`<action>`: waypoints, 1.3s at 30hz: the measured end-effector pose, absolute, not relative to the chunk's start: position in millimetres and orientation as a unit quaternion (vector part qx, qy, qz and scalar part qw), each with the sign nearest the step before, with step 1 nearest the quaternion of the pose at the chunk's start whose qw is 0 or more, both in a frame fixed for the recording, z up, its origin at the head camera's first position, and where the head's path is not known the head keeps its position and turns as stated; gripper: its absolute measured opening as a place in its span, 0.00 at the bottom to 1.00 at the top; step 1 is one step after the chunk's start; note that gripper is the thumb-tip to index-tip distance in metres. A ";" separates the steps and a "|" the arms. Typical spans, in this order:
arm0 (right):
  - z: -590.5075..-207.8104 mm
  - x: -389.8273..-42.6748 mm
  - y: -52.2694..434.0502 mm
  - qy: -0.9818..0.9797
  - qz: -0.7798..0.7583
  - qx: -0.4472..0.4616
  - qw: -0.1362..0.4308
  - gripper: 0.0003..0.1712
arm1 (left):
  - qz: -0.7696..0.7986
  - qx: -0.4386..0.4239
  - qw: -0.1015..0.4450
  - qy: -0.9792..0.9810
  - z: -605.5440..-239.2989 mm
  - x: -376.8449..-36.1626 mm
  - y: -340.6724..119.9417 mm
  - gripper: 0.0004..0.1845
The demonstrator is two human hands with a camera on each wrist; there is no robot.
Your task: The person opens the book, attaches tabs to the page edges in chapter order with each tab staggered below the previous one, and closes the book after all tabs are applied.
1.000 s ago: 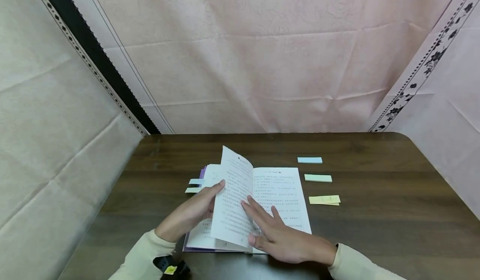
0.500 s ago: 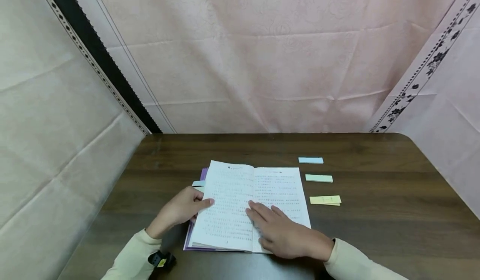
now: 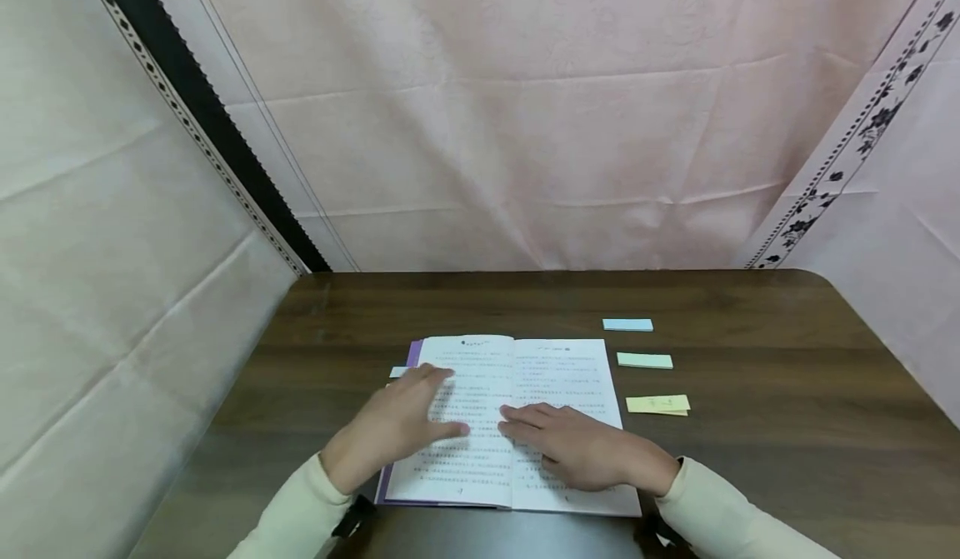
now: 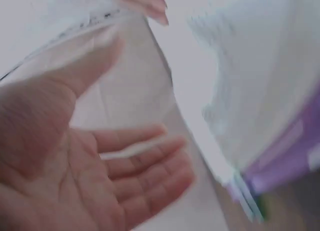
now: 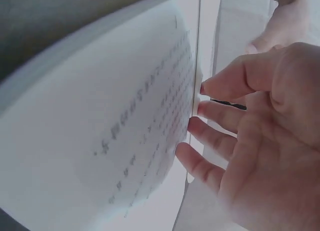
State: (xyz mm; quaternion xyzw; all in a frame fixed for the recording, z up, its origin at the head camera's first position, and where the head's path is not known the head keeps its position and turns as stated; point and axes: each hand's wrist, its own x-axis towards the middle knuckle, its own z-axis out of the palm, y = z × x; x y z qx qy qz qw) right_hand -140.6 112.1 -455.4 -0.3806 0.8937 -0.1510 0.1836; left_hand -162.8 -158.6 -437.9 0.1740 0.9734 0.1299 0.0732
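An open notebook (image 3: 480,476) with lined, printed-looking pages and a purple cover (image 4: 295,141) lies flat on the table. Over its left page is my left hand (image 3: 397,417), fingers extended and thumb spread; in the left wrist view the palm faces the pages with nothing in it. My right hand (image 3: 573,446) rests its fingertips near the centre fold, the palm over the right page. A pale blue sticky tab (image 3: 397,371) pokes out from the notebook's left edge, partly covered by the left hand.
Right of the notebook, a blue sticky strip (image 3: 627,325), a green strip (image 3: 645,361) and yellow strips (image 3: 657,405) lie in a column on the brown table (image 3: 750,426). Pale cloth (image 3: 555,167) hangs behind the table and along its sides.
The lifted page has come down flat on the left side. My left hand has let go of its edge and moved right over the page; my right hand stays near the fold.
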 end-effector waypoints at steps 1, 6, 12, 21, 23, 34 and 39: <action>-455.5 -140.9 113.0 0.894 -0.150 -0.382 0.181 0.37 | 0.143 0.195 0.092 0.966 -440.0 -164.3 -152.7 0.46; -462.0 -139.4 112.9 0.898 -0.109 -0.399 0.150 0.39 | 0.146 0.270 0.145 0.941 -453.6 -169.8 -128.7 0.50; -467.9 -129.8 109.3 0.903 -0.070 -0.405 0.127 0.44 | 0.109 0.282 0.167 0.939 -458.5 -168.8 -115.6 0.50; -469.8 -134.6 128.5 0.896 -0.177 -0.399 0.077 0.31 | 0.091 0.266 0.175 0.944 -452.6 -163.9 -109.5 0.51; -467.8 -143.2 139.5 0.904 -0.196 -0.377 0.056 0.31 | 0.080 0.263 0.173 0.946 -451.8 -164.6 -106.2 0.51; -469.9 -223.8 182.4 0.971 -0.132 -0.180 0.091 0.59 | 0.050 0.251 0.178 0.950 -449.8 -169.1 -98.7 0.52; -467.2 -237.1 184.4 0.970 -0.120 -0.191 0.091 0.59 | 0.054 0.247 0.180 0.951 -453.0 -169.2 -100.3 0.52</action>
